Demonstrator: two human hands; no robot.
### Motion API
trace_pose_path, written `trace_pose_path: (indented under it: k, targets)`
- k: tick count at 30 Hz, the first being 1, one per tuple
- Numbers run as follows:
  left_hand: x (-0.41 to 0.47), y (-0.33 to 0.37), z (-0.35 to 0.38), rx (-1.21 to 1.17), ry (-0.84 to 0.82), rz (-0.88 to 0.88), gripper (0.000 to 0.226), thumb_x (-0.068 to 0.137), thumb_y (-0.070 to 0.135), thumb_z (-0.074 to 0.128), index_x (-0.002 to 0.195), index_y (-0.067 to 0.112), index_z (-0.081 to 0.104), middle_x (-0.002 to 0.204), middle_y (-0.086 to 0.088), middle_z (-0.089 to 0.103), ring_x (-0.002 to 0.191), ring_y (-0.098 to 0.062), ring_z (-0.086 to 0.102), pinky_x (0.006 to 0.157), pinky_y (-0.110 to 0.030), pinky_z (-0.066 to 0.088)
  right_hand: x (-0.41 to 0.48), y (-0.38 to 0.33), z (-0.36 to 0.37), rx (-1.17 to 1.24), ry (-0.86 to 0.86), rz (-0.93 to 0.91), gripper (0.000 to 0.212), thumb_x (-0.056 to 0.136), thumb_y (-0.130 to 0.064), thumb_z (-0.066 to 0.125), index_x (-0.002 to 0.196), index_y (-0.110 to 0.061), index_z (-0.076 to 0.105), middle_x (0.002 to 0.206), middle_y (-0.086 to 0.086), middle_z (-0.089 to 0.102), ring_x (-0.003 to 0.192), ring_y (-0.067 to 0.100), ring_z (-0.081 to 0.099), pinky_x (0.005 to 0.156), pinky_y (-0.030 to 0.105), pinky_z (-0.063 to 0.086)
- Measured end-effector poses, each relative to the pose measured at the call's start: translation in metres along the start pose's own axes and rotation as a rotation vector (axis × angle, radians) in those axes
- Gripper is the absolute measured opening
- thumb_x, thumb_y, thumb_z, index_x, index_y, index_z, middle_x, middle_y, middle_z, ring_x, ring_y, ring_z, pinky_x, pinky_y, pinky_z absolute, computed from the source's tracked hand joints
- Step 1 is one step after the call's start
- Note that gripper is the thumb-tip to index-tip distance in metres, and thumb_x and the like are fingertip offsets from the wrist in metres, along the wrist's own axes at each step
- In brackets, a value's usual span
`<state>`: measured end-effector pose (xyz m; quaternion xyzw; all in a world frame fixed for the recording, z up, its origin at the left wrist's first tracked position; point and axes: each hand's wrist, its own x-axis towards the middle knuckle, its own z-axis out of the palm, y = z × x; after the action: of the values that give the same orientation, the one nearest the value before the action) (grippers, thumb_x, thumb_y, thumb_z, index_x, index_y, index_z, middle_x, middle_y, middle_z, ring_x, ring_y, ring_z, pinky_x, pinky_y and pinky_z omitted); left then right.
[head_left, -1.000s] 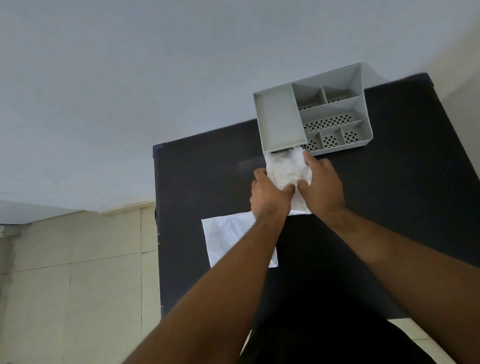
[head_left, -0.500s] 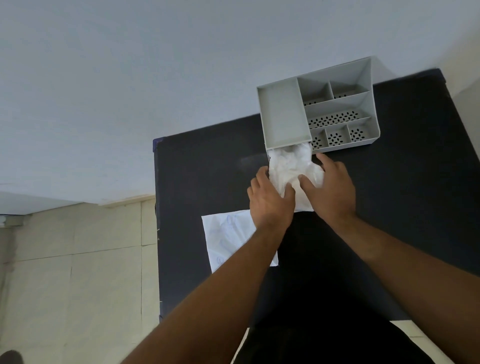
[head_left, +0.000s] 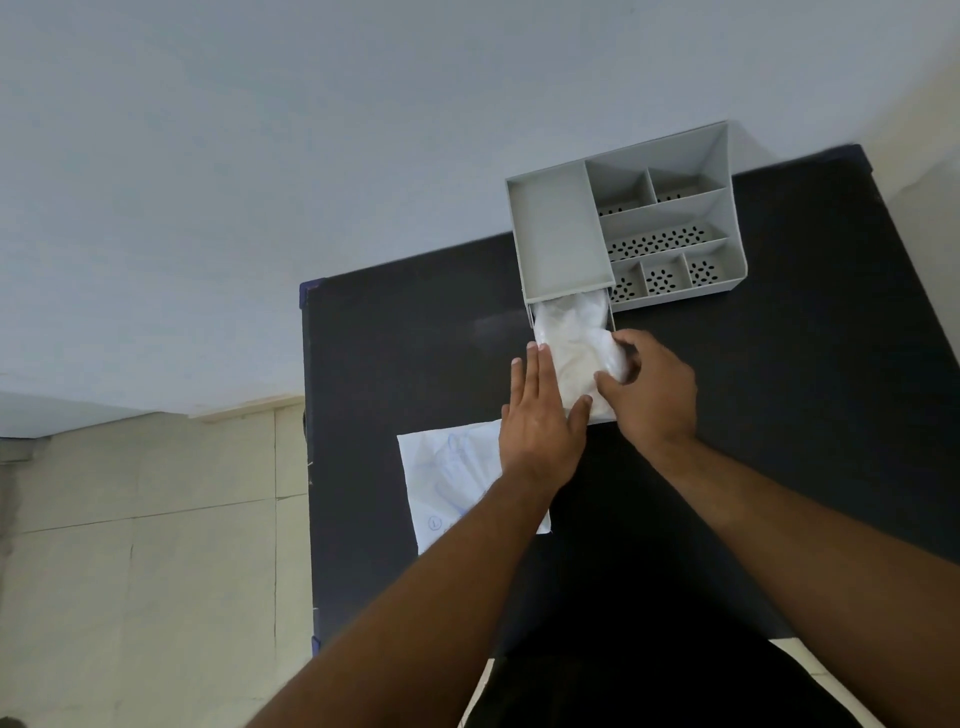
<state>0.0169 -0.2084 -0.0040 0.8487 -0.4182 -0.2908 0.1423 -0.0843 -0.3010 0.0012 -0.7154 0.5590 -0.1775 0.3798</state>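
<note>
A grey desk organizer (head_left: 561, 234) with several compartments stands at the far side of a black table (head_left: 405, 338). Its drawer (head_left: 532, 318) is pulled out toward me and is stuffed with a crumpled white plastic bundle (head_left: 571, 348). My left hand (head_left: 540, 421) lies along the drawer's left side with straight fingers, its thumb against the drawer's front. My right hand (head_left: 649, 395) grips the bundle from the right, fingers curled over its top and thumb at its near side.
A white printed paper sheet (head_left: 452, 478) lies flat on the table, partly under my left forearm. The table's left edge drops to a tiled floor (head_left: 156, 519). A pale wall stands behind the organizer. Bare tabletop lies to the right of my hands.
My left hand has let go of the white bundle and straightened its fingers along the drawer's side. My right hand has curled further over the bundle. More of the bundle lies inside the drawer.
</note>
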Motion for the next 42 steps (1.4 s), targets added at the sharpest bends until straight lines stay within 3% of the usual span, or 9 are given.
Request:
trace_pose_path:
  k: [6, 10, 13, 19, 24, 28, 35, 42]
  targets:
    - [0.006, 0.008, -0.008, 0.151, -0.021, 0.004, 0.078, 0.106, 0.054, 0.032, 0.163, 0.018, -0.006, 0.171, 0.003, -0.014, 0.156, -0.020, -0.015, 0.122, -0.055, 0.019, 0.000, 0.000, 0.001, -0.035, 0.000, -0.031, 0.045, 0.083, -0.022, 0.079, 0.125, -0.015, 0.063, 0.101, 0.004, 0.072, 0.088, 0.017, 0.068, 0.085, 0.040, 0.059]
    - [-0.003, 0.001, -0.008, 0.185, -0.028, 0.059, 0.081, 0.104, 0.057, 0.035, 0.162, 0.016, -0.005, 0.171, 0.001, -0.015, 0.156, -0.021, -0.014, 0.121, -0.056, 0.019, -0.011, 0.003, -0.008, -0.151, 0.018, -0.078, 0.043, 0.090, -0.037, 0.069, 0.129, -0.019, 0.064, 0.109, 0.001, 0.071, 0.094, 0.018, 0.069, 0.079, 0.034, 0.056]
    - [-0.007, -0.004, -0.007, 0.221, -0.045, 0.079, 0.085, 0.103, 0.059, 0.036, 0.162, 0.016, -0.006, 0.170, 0.001, -0.016, 0.157, -0.021, -0.014, 0.122, -0.056, 0.017, -0.017, 0.007, -0.012, -0.225, 0.013, -0.074, 0.041, 0.093, -0.036, 0.065, 0.131, -0.021, 0.064, 0.114, 0.001, 0.067, 0.095, 0.020, 0.067, 0.076, 0.032, 0.051]
    - [-0.002, -0.006, -0.005, 0.380, -0.099, 0.143, 0.083, 0.104, 0.061, 0.030, 0.163, 0.012, -0.002, 0.171, -0.002, -0.014, 0.156, -0.023, -0.016, 0.120, -0.057, 0.020, -0.017, 0.009, -0.009, -0.388, -0.137, -0.169, 0.040, 0.099, -0.027, 0.055, 0.137, -0.023, 0.061, 0.120, 0.003, 0.063, 0.093, 0.024, 0.067, 0.072, 0.035, 0.052]
    - [0.006, -0.003, -0.009, 0.522, -0.177, 0.158, 0.079, 0.104, 0.061, 0.019, 0.163, 0.012, 0.001, 0.171, -0.004, -0.012, 0.155, -0.025, -0.020, 0.119, -0.058, 0.017, -0.018, 0.002, -0.009, -0.561, -0.268, -0.193, 0.047, 0.101, -0.030, 0.050, 0.148, -0.027, 0.046, 0.122, 0.004, 0.050, 0.090, 0.021, 0.063, 0.071, 0.037, 0.055]
    - [0.006, -0.001, -0.015, 0.568, -0.183, 0.176, 0.083, 0.102, 0.064, 0.018, 0.162, 0.010, 0.003, 0.171, -0.006, -0.009, 0.156, -0.028, -0.018, 0.118, -0.059, 0.018, -0.021, 0.001, -0.008, -0.549, -0.256, -0.180, 0.049, 0.099, -0.033, 0.050, 0.147, -0.023, 0.045, 0.121, 0.004, 0.046, 0.095, 0.021, 0.060, 0.072, 0.038, 0.056]
    - [0.015, -0.001, -0.026, 0.511, -0.129, 0.203, 0.103, 0.092, 0.076, 0.036, 0.162, 0.010, 0.002, 0.171, -0.006, -0.008, 0.157, -0.031, -0.008, 0.117, -0.063, 0.021, -0.006, 0.000, -0.010, -0.573, -0.189, -0.310, 0.060, 0.094, -0.033, 0.055, 0.149, -0.012, 0.042, 0.152, 0.009, 0.042, 0.122, 0.029, 0.052, 0.093, 0.042, 0.051]
    - [0.028, -0.002, -0.036, 0.586, -0.139, 0.185, 0.129, 0.076, 0.086, 0.053, 0.161, 0.009, -0.005, 0.171, -0.008, -0.011, 0.157, -0.032, -0.009, 0.117, -0.063, 0.021, 0.013, -0.005, -0.014, -0.723, -0.257, -0.414, 0.072, 0.094, -0.045, 0.052, 0.153, -0.006, 0.036, 0.156, 0.012, 0.041, 0.140, 0.029, 0.037, 0.104, 0.047, 0.042]
